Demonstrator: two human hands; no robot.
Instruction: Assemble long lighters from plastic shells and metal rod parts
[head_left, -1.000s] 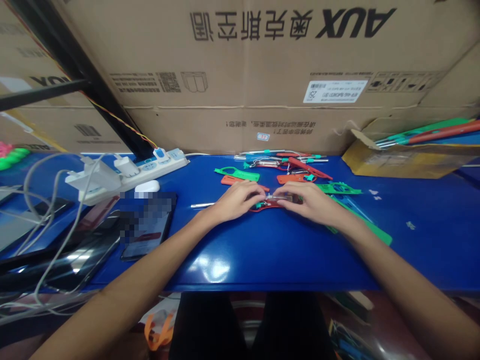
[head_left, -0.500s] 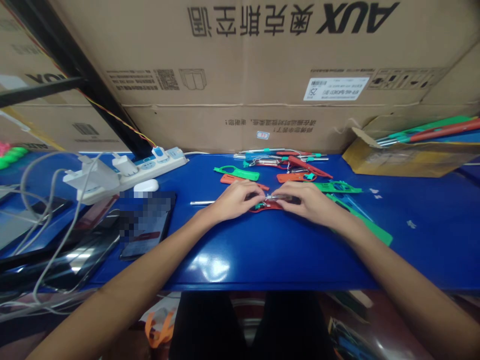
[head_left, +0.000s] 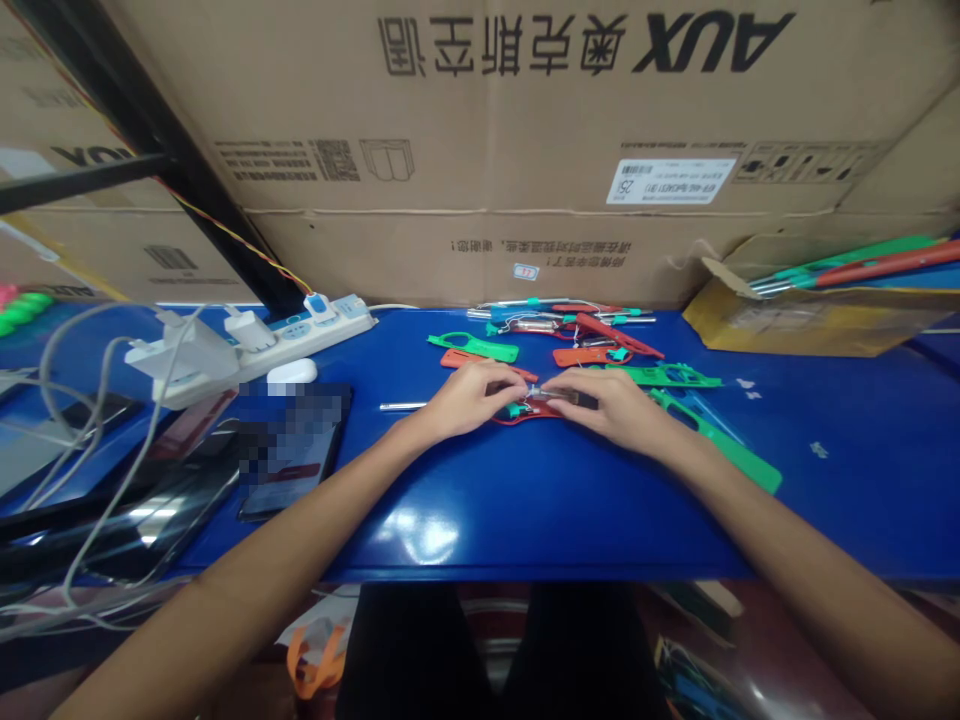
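Note:
An open red lighter shell [head_left: 534, 412] with a metal tube [head_left: 403, 406] sticking out to the left lies on the blue table between my hands. A teal piece [head_left: 514, 410] and thin white wire show inside it. My left hand [head_left: 474, 398] is closed over the shell's left part, thumb and fingers pinching at the wire end. From the other side, my right hand [head_left: 611, 402] pinches a small clear tank [head_left: 553, 394] just above the shell. My fingers hide part of both pieces. Behind my hands lie a green shell half [head_left: 480, 347] and a red shell half [head_left: 585, 356].
More lighter parts [head_left: 536, 325] lie by the cardboard box wall [head_left: 480, 180]. Green shell pieces [head_left: 724, 445] rest on the right, near an open carton [head_left: 810, 318] of lighters. A power strip [head_left: 337, 322], white earbud case [head_left: 292, 374] and phone [head_left: 300, 460] occupy the left.
Both hands stay almost in place over the red shell. The clear tank and fingertips have shifted very slightly; nothing was let go.

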